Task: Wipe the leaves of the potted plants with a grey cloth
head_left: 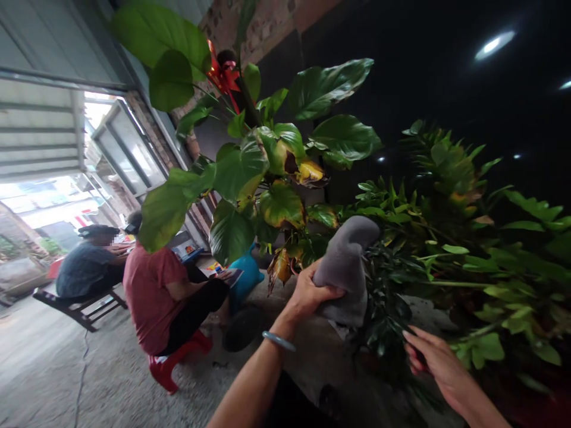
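Observation:
My left hand [314, 289], with a pale bangle on the wrist, is closed around a soft grey cloth [345, 267]. The cloth is bunched upright, its top flopping over to the right beside dark green foliage [386, 297]. Lower right, my right hand [430, 353] has its fingers curled in at the edge of those dark leaves. Its thumb and fingertips come together near a leaf; what they pinch is too dark to make out. Above the cloth stands a large-leaved plant [241, 166] with several yellowed, browned leaves.
A red bow [223, 74] hangs on the large plant. More leafy plants [495, 285] fill the right side. At left, a person in a red shirt [154, 297] sits on a red stool [173, 362], another on a wooden bench [82, 306]. A blue watering can [245, 279] stands near a dark bucket [243, 329].

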`<action>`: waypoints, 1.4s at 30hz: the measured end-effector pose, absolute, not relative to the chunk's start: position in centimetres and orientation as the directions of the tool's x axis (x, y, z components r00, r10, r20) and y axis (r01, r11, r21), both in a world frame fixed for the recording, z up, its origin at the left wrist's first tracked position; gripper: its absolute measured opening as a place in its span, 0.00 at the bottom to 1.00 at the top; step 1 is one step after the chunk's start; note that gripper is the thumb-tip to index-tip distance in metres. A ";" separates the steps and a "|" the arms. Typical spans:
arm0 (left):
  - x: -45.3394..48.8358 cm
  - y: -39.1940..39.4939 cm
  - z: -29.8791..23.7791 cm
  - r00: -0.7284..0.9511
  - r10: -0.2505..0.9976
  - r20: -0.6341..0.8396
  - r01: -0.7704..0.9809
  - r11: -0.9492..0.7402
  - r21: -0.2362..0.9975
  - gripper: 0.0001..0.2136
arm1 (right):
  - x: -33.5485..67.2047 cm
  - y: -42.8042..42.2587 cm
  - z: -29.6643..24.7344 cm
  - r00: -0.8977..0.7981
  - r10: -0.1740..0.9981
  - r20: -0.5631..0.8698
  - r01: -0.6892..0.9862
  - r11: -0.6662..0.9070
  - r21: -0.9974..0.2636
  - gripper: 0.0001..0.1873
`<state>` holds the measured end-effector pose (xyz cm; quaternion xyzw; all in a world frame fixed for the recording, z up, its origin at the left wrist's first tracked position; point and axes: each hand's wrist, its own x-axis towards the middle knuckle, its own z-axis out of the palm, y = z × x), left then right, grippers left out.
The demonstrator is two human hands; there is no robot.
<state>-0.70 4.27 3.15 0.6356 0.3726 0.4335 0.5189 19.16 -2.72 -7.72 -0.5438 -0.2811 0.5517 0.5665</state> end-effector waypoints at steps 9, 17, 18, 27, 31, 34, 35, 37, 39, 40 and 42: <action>-3.7 0.7 0.7 0.698 0.707 -0.117 0.488 -0.350 0.800 0.34 | 20.0 -2.8 -7.5 0.205 0.936 -0.286 -0.219 -0.241 -0.946 0.14; -1.9 4.2 0.8 0.197 0.964 0.177 0.439 -0.248 0.864 0.33 | 19.2 -2.6 -8.0 0.271 0.911 -0.309 -0.278 -0.233 -0.932 0.15; -1.8 3.8 -0.6 0.241 0.966 0.091 0.527 -0.209 0.824 0.34 | 19.2 -2.5 -8.2 0.282 0.905 -0.319 -0.278 -0.241 -0.930 0.15; -3.9 1.8 1.1 0.432 0.900 0.055 0.519 -0.298 0.801 0.34 | 19.8 -2.5 -8.3 0.265 0.903 -0.338 -0.276 -0.265 -0.924 0.13; -2.0 4.2 0.6 0.240 0.962 0.132 0.372 -0.217 0.903 0.33 | 19.2 -2.3 -8.5 0.300 0.899 -0.321 -0.289 -0.234 -0.928 0.15; -1.2 3.9 -2.9 0.333 0.941 -0.063 0.462 -0.104 0.881 0.32 | 19.2 -2.0 -9.1 0.322 0.886 -0.334 -0.285 -0.246 -0.926 0.17; -1.4 3.4 -3.9 0.389 0.910 -0.142 0.507 -0.083 0.858 0.31 | 19.3 -2.0 -9.2 0.323 0.884 -0.338 -0.283 -0.251 -0.926 0.16; -2.2 2.1 -4.5 0.489 0.827 -0.278 0.566 -0.058 0.823 0.31 | 19.6 -2.0 -9.3 0.319 0.883 -0.343 -0.280 -0.258 -0.925 0.14; -3.3 1.2 -3.1 0.537 0.787 -0.304 0.560 -0.063 0.826 0.30 | 19.9 -2.1 -9.0 0.314 0.883 -0.348 -0.285 -0.262 -0.922 0.13; -3.7 1.0 -1.8 0.539 0.799 -0.266 0.540 -0.086 0.838 0.31 | 19.9 -2.2 -8.8 0.311 0.883 -0.351 -0.290 -0.264 -0.920 0.13; -4.0 1.2 1.2 0.500 0.861 -0.093 0.474 -0.182 0.861 0.32 | 19.9 -2.4 -8.3 0.315 0.880 -0.356 -0.305 -0.261 -0.916 0.16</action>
